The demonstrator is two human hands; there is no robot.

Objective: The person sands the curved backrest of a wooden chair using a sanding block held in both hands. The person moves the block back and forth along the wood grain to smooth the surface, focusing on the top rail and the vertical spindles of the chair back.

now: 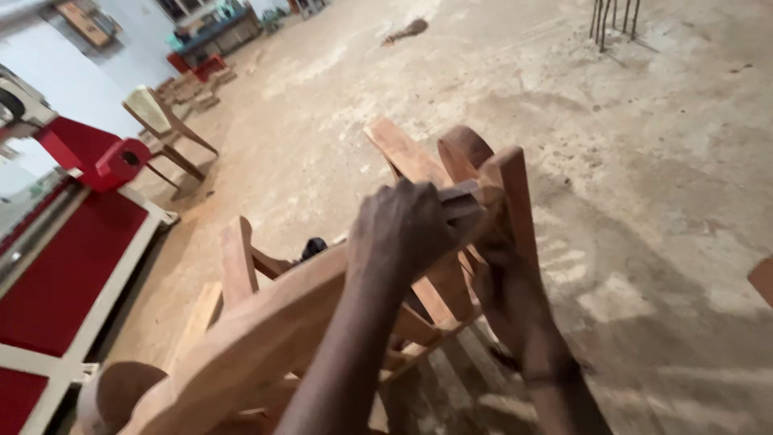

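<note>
Dusty concrete floor (644, 161) of a workshop, with a wooden chair frame (322, 322) lying tilted across the lower middle of the frame.

Both hands work at the frame's upper end, right of centre. One hand, the left hand (407, 229), is curled shut around a small flat tool (460, 200), too blurred to tell its kind, pressed against an upright wooden rail (515, 201). Just below and right of it, the right hand (507, 298) is clamped on the same rail from beneath, fingers wrapped around the wood. At the left edge stands a red and white machine table (72, 266). Behind it, in the upper left, a second wooden chair (161, 125) stands upright, well apart from the hands. Thin metal rods (613, 20) rise at the top right.
</note>
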